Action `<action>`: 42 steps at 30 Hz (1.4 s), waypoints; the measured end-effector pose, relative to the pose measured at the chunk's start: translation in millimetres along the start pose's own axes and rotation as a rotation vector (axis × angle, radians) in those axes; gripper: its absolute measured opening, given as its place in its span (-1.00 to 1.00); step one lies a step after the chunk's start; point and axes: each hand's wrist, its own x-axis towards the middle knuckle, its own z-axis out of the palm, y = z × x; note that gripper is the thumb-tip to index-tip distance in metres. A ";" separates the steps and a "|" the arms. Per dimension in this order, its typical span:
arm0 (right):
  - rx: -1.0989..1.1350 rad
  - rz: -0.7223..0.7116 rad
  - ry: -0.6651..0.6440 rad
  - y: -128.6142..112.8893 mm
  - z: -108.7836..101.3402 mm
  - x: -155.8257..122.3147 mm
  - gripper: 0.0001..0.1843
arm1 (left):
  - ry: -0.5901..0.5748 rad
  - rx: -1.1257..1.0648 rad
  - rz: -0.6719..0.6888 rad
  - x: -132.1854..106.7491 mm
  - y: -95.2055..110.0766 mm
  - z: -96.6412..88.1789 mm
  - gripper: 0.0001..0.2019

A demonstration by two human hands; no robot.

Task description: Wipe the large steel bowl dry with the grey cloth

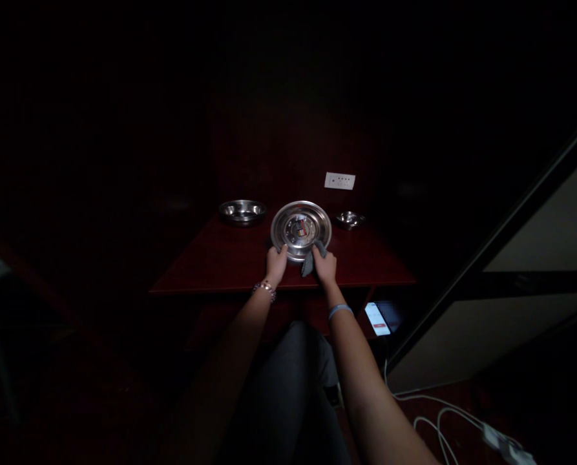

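A round, shiny metal plate (pixel 288 232) with a small coloured label at its centre is held tilted up over the dark red table. My left hand (pixel 276 263) grips its lower left rim, thumb on the face. At the lower right rim, my right hand (pixel 325 263) is closed on a grey cloth (pixel 307 265), pressing it against the plate with the thumb. Part of the cloth hangs down between the two hands. The fingers behind the plate are hidden.
Left of the plate stands a metal bowl (pixel 242 212); a smaller metal bowl (pixel 350 220) is to the right. Both rest on the table (pixel 201 268). A wall socket (pixel 340 181) is behind. Below right lie a lit phone (pixel 377 319) and white cables (pixel 433 397).
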 end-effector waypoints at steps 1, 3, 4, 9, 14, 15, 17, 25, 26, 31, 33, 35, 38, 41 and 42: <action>-0.001 0.001 -0.001 0.0 -0.1 0.1 -0.49 | 0.004 0.000 -0.003 0.1 0.0 0.0 -0.79; -0.007 0.005 -0.004 -0.4 -0.6 0.1 -0.49 | 0.011 0.007 -0.007 0.3 -0.4 0.0 -0.78; -0.009 0.007 -0.005 -0.7 -0.8 0.0 -0.49 | 0.013 0.013 -0.006 0.4 -0.8 -0.1 -0.77; -0.011 0.003 -0.002 -0.9 -0.7 0.2 -0.50 | 0.010 0.005 0.015 0.6 -2.6 -0.1 -0.75; -0.007 -0.010 0.009 1.6 1.5 1.5 -0.50 | 0.011 -0.009 0.003 0.8 -2.4 0.2 -0.76; -0.005 -0.013 0.008 2.0 1.7 1.6 -0.50 | 0.011 -0.011 0.003 0.8 -2.3 0.2 -0.76; -0.003 -0.016 0.005 2.3 1.7 1.7 -0.49 | 0.008 -0.017 0.009 0.8 -2.1 0.2 -0.76; -0.007 -0.005 0.001 1.1 0.5 1.0 -0.51 | 0.019 -0.024 -0.003 0.4 -1.2 -0.1 -0.78; -0.007 -0.008 0.002 1.2 0.8 1.2 -0.51 | 0.019 -0.021 0.001 0.3 -1.0 -0.2 -0.78; -0.003 -0.014 0.011 2.7 2.6 2.1 -0.50 | 0.010 -0.022 0.020 -0.1 0.3 -0.5 -0.77; -0.004 -0.018 0.012 2.8 2.7 2.1 -0.50 | 0.009 -0.021 0.021 0.0 0.0 -0.5 -0.78; -0.008 -0.018 0.009 2.3 2.3 1.8 -0.50 | 0.012 -0.016 0.021 0.5 -1.0 -0.4 -0.77; -0.014 -0.014 0.002 0.6 0.9 1.0 -0.50 | 0.012 -0.012 0.026 1.8 -3.8 -0.2 -0.76; -0.015 0.001 -0.002 -0.9 -0.5 -0.2 -0.50 | 0.004 -0.006 0.036 3.2 -6.5 0.0 -0.74; -0.013 0.007 -0.003 -1.3 -0.7 -0.5 -0.50 | 0.002 -0.001 0.037 3.5 -7.0 0.0 -0.74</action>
